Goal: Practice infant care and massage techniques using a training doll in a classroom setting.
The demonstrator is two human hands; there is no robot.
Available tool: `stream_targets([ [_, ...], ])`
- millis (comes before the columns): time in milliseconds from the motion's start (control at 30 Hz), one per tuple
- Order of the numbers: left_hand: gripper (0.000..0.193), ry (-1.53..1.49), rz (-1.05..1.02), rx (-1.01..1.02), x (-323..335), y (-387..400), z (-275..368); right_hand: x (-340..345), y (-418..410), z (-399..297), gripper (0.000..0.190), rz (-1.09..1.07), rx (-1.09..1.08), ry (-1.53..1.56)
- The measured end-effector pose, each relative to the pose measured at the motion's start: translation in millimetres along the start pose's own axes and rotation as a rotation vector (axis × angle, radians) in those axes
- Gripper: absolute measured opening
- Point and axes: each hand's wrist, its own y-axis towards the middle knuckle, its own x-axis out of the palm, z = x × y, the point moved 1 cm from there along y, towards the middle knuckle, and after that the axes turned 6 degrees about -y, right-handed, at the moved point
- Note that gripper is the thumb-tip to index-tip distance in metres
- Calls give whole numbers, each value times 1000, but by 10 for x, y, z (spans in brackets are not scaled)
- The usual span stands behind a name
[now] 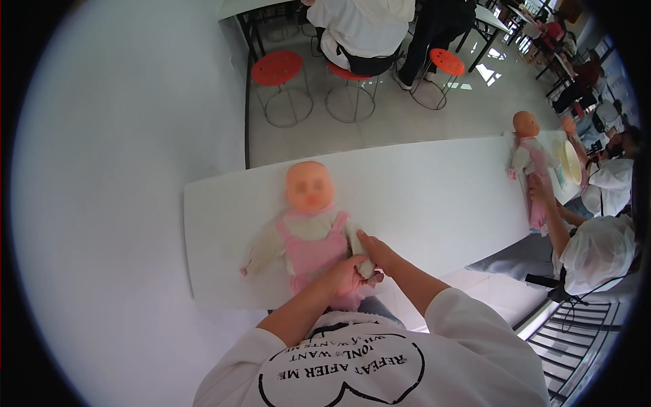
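A baby doll [315,249] with a bald plastic head lies face up on a white table [427,193]. It wears pink overalls [315,252] over a cream long-sleeved top, and its legs point toward me. My left hand [350,274] reaches across the overalls and grips the lower end of the doll's sleeve [360,249] on the picture's right side. Higher up, my right hand [375,249] holds the same sleeved arm from its outer side. The doll's other arm [262,249] rests spread on the tabletop. My forearm partly covers the doll's legs.
A white wall [127,178] borders the table on the left. Beyond the far edge stand red stools [277,67], one with a seated person. At right, another person's hand [540,189] touches a second doll [534,157], near a pale yellow basin [570,163].
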Motion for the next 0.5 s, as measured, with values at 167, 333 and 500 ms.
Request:
stream_targets([
  [167,35,120,46,22,128,16,-25,-52,192,87,75,112,5,-198],
  [333,34,135,68,37,196,-90,-45,-54,23,68,78,141,-25,-221],
  [500,48,284,259,-36,211,-109,-112,-31,-189,92,69,-49,143,193],
])
